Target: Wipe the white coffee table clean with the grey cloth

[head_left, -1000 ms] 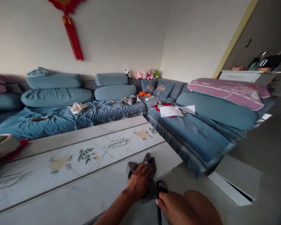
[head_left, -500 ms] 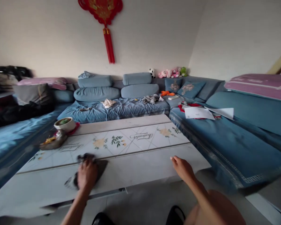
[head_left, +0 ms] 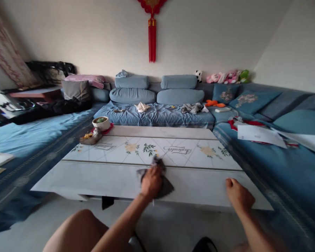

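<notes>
While the left hand (head_left: 152,182) covers a grey cloth (head_left: 167,189) on the counter (head_left: 199,183), the right hand (head_left: 240,196) is curled

Nearest are a bent bare knee (head_left: 75,229) at lower left and a black shoe (head_left: 205,245) at the bottom edge. The right hand's grip is closed into a loose fist, nothing visible in it, above the counter's near right part; whether it touches cannot be told. Well to its left, the grey cloth lies bunched on the near panel, around and beneath the left hand, with one end reaching the floral band. The left grip rests over it; how far the fingers close on the fabric is too blurred to tell.

At the counter's far left corner sits a brown dish (head_left: 91,138) with yellowish contents, just beside a potted succulent (head_left: 101,121) in a white pot over a red mat (head_left: 109,129).

Beyond stretches a blue-covered corner sofa (head_left: 157,119), with white paper sheets (head_left: 261,134) on its right wing and a crumpled cream cloth (head_left: 142,107) on the far seat. Behind the sofa's right corner stand plush toys (head_left: 232,77), and on the wall hangs a red tasselled ornament (head_left: 152,40).
</notes>
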`<action>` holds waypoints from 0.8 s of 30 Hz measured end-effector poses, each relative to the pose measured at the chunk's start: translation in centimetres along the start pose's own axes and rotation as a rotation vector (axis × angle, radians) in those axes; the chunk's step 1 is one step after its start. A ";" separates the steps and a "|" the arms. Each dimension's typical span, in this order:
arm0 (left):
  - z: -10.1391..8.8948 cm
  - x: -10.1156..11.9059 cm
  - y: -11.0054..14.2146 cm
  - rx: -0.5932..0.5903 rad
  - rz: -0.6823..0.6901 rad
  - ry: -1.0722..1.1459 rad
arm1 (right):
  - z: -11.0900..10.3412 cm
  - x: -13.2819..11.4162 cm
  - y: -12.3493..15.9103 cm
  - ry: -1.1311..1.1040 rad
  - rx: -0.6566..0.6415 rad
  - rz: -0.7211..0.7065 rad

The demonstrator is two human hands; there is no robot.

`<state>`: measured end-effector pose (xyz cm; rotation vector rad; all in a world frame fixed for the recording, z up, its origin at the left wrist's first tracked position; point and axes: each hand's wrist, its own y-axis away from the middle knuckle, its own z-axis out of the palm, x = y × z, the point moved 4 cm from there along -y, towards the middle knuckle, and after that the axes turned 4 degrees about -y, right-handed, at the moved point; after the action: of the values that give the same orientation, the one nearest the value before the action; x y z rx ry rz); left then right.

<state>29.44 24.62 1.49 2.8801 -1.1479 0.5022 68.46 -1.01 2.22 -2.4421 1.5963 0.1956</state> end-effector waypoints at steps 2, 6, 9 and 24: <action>-4.8 -10.5 1.2 0.049 -0.231 -0.143 | 0.1 0.3 -0.6 -0.012 -0.014 0.048; -12.4 -23.7 3.8 0.182 -0.587 -0.358 | 0.4 0.2 -0.4 -0.029 -0.030 0.100; -11.5 -20.8 3.6 0.189 -0.595 -0.424 | 0.3 0.1 0.0 -0.014 -0.045 0.129; 2.9 4.7 5.4 0.294 0.146 0.012 | -1.3 -0.3 -0.4 0.153 -0.115 0.153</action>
<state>29.89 17.16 -0.52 3.0395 -1.3989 0.7504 68.67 -0.92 3.55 -2.4721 1.8894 0.1304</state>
